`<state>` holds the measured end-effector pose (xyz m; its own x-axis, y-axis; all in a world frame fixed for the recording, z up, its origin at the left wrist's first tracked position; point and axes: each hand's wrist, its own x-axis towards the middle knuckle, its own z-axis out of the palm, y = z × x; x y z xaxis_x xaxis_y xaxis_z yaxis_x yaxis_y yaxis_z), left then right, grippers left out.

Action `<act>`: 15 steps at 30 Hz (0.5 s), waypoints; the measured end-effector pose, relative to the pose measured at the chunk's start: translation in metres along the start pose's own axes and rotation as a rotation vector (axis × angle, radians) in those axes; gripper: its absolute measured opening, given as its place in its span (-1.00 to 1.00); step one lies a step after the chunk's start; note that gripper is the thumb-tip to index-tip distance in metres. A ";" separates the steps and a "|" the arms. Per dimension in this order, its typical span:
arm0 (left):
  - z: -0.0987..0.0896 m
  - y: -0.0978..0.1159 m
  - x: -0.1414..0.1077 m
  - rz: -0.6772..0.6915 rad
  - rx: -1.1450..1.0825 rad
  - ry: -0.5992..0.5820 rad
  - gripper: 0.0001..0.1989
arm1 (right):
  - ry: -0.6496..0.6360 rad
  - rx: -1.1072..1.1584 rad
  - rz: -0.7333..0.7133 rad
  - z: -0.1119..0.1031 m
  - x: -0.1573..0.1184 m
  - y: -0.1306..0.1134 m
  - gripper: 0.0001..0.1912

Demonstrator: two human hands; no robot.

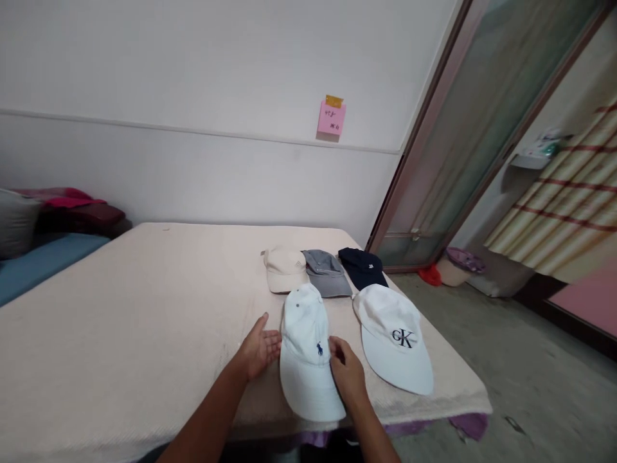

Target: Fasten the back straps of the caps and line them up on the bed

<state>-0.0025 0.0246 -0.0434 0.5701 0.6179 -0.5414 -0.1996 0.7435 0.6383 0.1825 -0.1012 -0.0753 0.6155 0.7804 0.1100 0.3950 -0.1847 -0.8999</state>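
A white baseball cap (304,379) with a small dark blue horse-and-rider logo lies between my hands, its brim toward me. At its left side is my left hand (260,349), palm turned to the cap, fingers stretched out and the fingertips at its edge. My right hand (346,370) is closed at the cap's right edge, with curled fingers partly hidden. To the right sits another white cap (393,334) with black letters. Behind them are a beige cap (285,267), a grey cap (326,273) and a navy cap (361,267).
The caps rest on a bed-like surface with a pale cover (144,334). A white wall with a pink note (331,119) stands behind it. Blue bedding (53,260) lies at the left. On the floor at the right stands a bin (456,267) beside the sliding door (443,135).
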 end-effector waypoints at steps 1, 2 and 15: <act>0.000 0.000 0.000 -0.013 0.005 -0.025 -0.33 | -0.048 0.028 -0.011 0.003 -0.003 -0.002 -0.62; 0.000 0.000 0.000 0.006 0.016 -0.044 -0.37 | -0.094 0.048 -0.029 0.007 -0.007 -0.005 -0.65; -0.004 0.033 -0.088 0.243 -0.094 -0.056 -0.49 | -0.346 0.395 0.083 0.044 -0.012 -0.048 -0.77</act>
<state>-0.0622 -0.0040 0.0233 0.5395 0.7677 -0.3458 -0.4073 0.5974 0.6908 0.1262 -0.0749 -0.0521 0.3467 0.9364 -0.0537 0.0262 -0.0669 -0.9974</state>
